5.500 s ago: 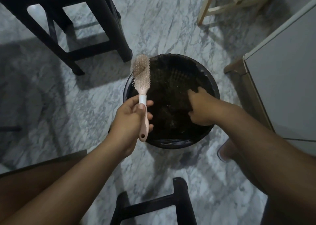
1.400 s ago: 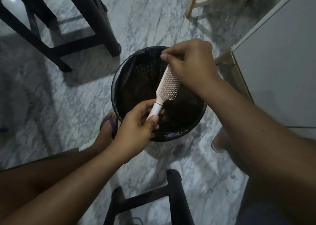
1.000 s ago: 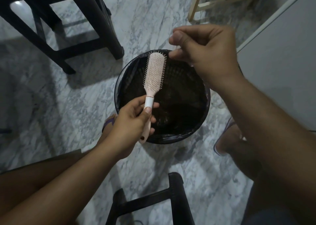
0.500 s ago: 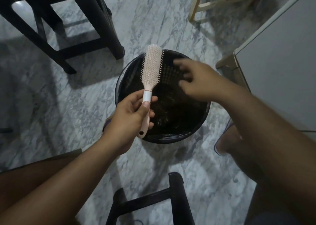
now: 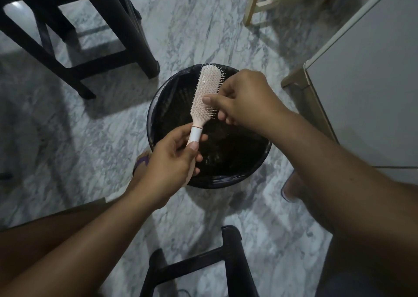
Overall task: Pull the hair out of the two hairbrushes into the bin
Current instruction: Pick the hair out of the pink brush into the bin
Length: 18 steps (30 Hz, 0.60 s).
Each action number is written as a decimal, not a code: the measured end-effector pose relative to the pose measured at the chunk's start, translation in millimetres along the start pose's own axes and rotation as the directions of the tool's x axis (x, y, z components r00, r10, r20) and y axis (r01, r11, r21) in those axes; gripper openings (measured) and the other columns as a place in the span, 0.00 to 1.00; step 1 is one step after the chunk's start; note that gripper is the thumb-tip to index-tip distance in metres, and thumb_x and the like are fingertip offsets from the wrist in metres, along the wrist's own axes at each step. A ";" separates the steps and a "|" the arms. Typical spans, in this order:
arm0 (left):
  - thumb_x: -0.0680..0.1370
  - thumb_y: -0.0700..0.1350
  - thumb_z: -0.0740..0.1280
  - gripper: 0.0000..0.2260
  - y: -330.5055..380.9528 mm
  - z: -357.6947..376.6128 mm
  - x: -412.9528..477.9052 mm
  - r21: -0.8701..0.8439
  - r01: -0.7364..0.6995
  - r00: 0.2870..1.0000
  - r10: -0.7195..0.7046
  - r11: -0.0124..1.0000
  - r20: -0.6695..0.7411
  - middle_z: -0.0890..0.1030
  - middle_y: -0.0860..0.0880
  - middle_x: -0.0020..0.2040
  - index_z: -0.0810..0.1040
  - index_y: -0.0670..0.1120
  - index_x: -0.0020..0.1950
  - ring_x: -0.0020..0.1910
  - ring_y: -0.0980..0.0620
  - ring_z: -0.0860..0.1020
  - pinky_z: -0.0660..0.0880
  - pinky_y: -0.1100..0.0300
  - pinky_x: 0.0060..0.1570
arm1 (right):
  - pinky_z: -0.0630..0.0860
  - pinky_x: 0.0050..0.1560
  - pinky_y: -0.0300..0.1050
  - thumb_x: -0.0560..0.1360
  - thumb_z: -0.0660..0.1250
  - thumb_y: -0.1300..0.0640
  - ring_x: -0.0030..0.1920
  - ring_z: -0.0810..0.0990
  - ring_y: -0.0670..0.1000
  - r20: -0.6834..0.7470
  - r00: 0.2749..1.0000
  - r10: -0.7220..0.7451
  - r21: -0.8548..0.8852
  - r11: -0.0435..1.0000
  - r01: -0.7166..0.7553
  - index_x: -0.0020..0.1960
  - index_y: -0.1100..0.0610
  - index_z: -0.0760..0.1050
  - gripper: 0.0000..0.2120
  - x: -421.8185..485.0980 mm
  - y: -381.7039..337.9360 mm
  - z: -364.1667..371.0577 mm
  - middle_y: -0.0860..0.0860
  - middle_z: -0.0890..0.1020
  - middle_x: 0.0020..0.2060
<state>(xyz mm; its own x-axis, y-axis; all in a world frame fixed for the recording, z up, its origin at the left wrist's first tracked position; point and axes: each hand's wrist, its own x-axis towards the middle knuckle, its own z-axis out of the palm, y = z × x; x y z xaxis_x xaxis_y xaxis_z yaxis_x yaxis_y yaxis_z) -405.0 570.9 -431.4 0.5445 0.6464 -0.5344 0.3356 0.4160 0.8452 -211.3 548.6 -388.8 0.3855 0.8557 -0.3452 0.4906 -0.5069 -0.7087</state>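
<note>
The left hand [image 5: 172, 161] is wrapped round the handle of a pale pink plastic paddle hairbrush [image 5: 209, 86], with its thumb laid along the white collar just below the head. The brush hangs in the air above a round black bin lined with a black bag [image 5: 226, 184], which stands on the grey-veined marble floor [image 5: 90, 138]. The brush's long axis runs from the handle at the near left up to the rounded tip over the bin's far rim, and it leans a little to the right. The bristles face up and to the right.

The right hand [image 5: 244, 97] is the nearer one to the bristles and comes in from the right side of the head. Its thumb [image 5: 210, 99] lies on the bristle field at about mid-length, and the other fingers are curled in close at the head's right edge, so the hand pinches into the bristles. I cannot tell whether any strand is caught there, because hair is too fine to see.

In my judgement, any pull should go up and to the right, away from the pad, and then down into the bin directly below.

No brand, label or writing can be read. A second brush is not in view.
</note>
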 end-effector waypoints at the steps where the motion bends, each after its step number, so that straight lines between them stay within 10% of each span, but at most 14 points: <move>1: 0.83 0.38 0.62 0.15 0.0 -0.5 0.3 -0.011 0.002 1.000 -0.002 1.000 -0.004 0.84 0.52 0.57 0.77 0.53 0.66 0.40 0.52 0.77 0.76 0.53 0.39 | 0.75 0.28 0.33 0.78 0.70 0.48 0.23 0.78 0.40 -0.028 0.999 -0.033 -0.030 0.999 0.032 0.35 0.57 0.80 0.17 0.2 0.1 -1.8 0.47 0.81 0.25; 14: 0.83 0.39 0.62 0.14 6.2 -3.7 -0.2 -0.067 0.015 1.000 -0.016 0.998 -0.020 0.84 0.52 0.58 0.76 0.49 0.67 0.41 0.52 0.77 0.76 0.53 0.39 | 0.72 0.28 0.35 0.82 0.66 0.55 0.24 0.74 0.43 -0.375 0.915 -0.146 0.468 0.823 0.323 0.43 0.66 0.80 0.16 -9.4 -18.8 -43.1 0.48 0.78 0.26; 16: 0.83 0.39 0.62 0.14 7.2 -5.2 0.6 -0.078 0.008 1.000 -0.010 0.997 -0.023 0.84 0.52 0.59 0.76 0.49 0.67 0.42 0.52 0.77 0.76 0.53 0.39 | 0.75 0.33 0.36 0.82 0.65 0.55 0.30 0.79 0.45 -0.155 0.986 -0.060 0.294 0.950 0.104 0.49 0.68 0.81 0.15 -8.1 -4.9 -29.2 0.52 0.82 0.32; 18: 0.83 0.39 0.62 0.14 9.1 -5.8 1.1 -0.094 0.008 1.000 -0.011 0.996 -0.029 0.84 0.51 0.59 0.76 0.49 0.67 0.42 0.53 0.77 0.76 0.53 0.39 | 0.77 0.51 0.38 0.80 0.67 0.54 0.52 0.84 0.51 0.201 0.971 0.126 -0.247 0.966 -0.074 0.63 0.61 0.79 0.15 -7.3 15.5 -13.5 0.58 0.84 0.54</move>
<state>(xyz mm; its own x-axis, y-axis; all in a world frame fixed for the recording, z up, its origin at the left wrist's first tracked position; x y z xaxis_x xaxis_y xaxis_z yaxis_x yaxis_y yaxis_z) -405.8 579.2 -424.3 0.5183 0.6604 -0.5433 0.2657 0.4795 0.8363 -196.0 533.1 -389.0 0.2792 0.7883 -0.5483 0.6384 -0.5789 -0.5072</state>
